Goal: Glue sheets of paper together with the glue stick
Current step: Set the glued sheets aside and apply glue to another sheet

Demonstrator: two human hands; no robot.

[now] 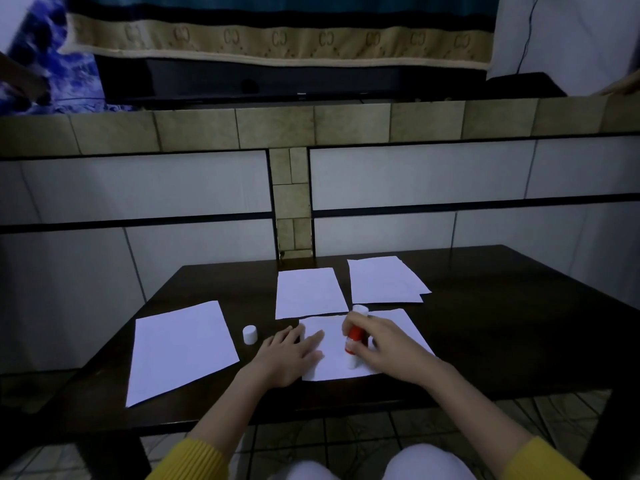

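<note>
Our right hand (384, 348) has its grip closed around the glue stick (356, 336), fingers and thumb curled about the red barrel, with one white end tilted down onto the near sheet (398, 327) and the other end sticking up past the fingers. Our left hand (291, 355) lies flat with fingers spread, pressing the left edge of that same sheet, just beside the glue stick. We judge that the step in hand is spreading glue, and to do it well we should keep the left palm firmly down so the paper cannot slide, and draw the stick in even strokes out to the edges and corners. The white cap (249, 335) stands upright to the left of the glue stick, beyond the left hand. Farther left of the glue stick a large sheet (180, 348) lies apart; behind the glue stick sits a middle sheet (310, 292), and behind and to the right a small stack of sheets (384, 280), slightly fanned. All rest on a dark wooden surface (502, 323). Beyond it rises a white tiled wall with dark lines and a beige tiled ledge (277, 128), carrying a patterned cloth (277, 39). The room is dim.
</note>
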